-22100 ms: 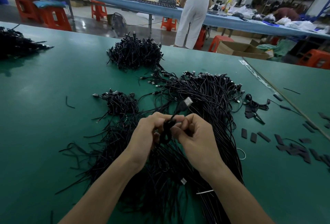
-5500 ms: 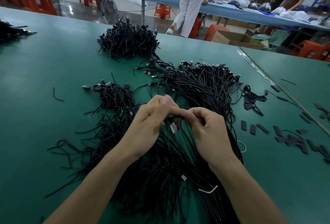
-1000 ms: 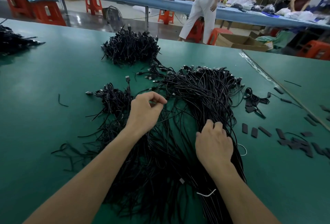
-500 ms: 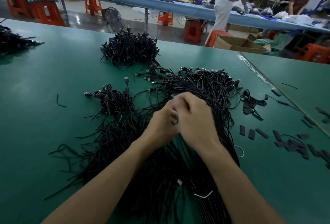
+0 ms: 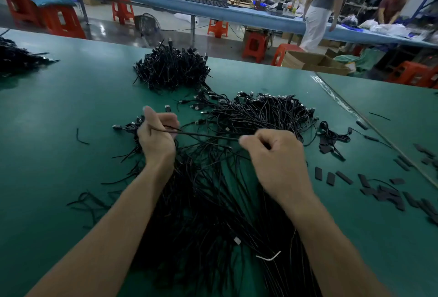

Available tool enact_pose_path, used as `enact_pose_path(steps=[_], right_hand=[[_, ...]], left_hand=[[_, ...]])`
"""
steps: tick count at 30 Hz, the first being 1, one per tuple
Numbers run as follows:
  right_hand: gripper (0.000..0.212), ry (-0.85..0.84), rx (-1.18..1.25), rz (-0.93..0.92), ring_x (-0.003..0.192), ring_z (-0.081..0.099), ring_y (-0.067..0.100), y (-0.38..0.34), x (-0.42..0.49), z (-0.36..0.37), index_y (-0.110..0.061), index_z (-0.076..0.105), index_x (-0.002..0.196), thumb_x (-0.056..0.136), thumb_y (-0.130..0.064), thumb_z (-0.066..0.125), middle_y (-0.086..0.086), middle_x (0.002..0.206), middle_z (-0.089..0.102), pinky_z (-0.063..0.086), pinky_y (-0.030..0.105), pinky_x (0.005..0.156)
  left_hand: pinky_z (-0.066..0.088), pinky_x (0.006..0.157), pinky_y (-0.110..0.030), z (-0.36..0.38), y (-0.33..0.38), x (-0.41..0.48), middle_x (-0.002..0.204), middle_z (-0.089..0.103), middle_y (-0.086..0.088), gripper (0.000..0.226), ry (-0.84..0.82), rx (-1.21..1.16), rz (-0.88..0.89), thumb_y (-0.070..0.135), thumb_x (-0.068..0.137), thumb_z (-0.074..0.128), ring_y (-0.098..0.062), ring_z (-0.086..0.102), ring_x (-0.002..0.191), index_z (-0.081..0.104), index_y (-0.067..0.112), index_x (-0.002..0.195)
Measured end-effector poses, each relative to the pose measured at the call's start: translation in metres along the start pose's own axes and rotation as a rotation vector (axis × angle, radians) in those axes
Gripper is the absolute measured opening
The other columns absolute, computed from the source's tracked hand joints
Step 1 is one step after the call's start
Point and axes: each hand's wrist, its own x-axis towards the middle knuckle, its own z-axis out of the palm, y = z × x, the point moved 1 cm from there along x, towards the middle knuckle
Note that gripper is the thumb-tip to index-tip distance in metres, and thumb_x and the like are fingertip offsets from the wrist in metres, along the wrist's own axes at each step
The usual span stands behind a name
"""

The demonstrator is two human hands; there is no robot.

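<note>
Cable (image 5: 203, 134) pulled taut, long axis running side to side! Left hand (image 5: 157, 138) curls round one end, right hand (image 5: 275, 154) pinches the other (neither nearer), both just above the pile (image 5: 213, 202). Folding next, I'd judge.

Left grip (image 5: 157, 136) and right grip (image 5: 278, 158) are bare hands. Both forearms (image 5: 113, 225) run bare to the 6 o'clock edge.
</note>
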Motion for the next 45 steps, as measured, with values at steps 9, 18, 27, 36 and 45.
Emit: enact_pose_path(steps=[9,18,27,36,45], right_hand=[[0.030,-0.171,-0.458,0.025,0.073,0.054,0.007,0.023,-0.001,-0.001,-0.039,0.059,0.092,0.105,-0.044,0.032,-0.015,0.076,0.058,0.048,0.040,0.077],[0.040,-0.061,-0.260,0.015,0.045,0.044,0.002,0.011,-0.014,0.011,-0.022,0.055,0.076,0.102,-0.049,0.040,-0.008,0.054,0.049,0.031,0.016,0.044],[0.029,0.386,-0.224,0.035,0.056,0.050,-0.006,0.036,0.002,-0.026,-0.018,0.064,0.084,0.105,-0.027,0.046,-0.011,0.061,0.051,0.035,0.007,0.053],[0.026,-0.199,-0.680,0.143,0.083,0.060,0.013,0.049,-0.006,-0.008,-0.028,0.057,0.117,0.104,-0.041,0.039,-0.007,0.097,0.065,0.051,0.041,0.084],[0.032,-0.271,-0.515,0.042,0.110,0.054,0.010,0.059,-0.015,0.011,-0.040,0.056,0.124,0.103,-0.047,0.032,-0.010,0.121,0.058,0.044,0.035,0.094]], left_hand=[[0.032,0.057,-0.025,0.017,0.026,-0.026,0.065,0.038,0.013,0.026,-0.445,0.446,0.682,0.044,0.097,0.040,-0.008,0.034,0.061,0.042,0.038,0.071],[0.043,0.069,-0.040,0.022,0.016,-0.052,0.093,0.052,-0.005,0.014,-0.507,0.958,1.063,0.017,0.092,0.052,-0.024,0.046,0.082,0.059,0.011,0.103],[0.035,0.049,-0.020,0.011,0.048,-0.034,0.053,0.048,0.019,0.043,-0.656,0.809,0.661,0.065,0.091,0.048,0.002,0.046,0.045,0.063,0.028,0.075],[0.032,0.043,-0.019,-0.013,0.011,-0.039,0.042,0.039,0.012,0.043,-0.940,0.769,0.216,0.047,0.101,0.045,-0.007,0.030,0.039,0.058,0.027,0.065],[0.027,0.042,-0.015,-0.011,0.011,-0.038,0.044,0.038,0.011,0.038,-0.998,0.703,0.234,0.047,0.102,0.045,-0.006,0.029,0.040,0.059,0.029,0.071]])
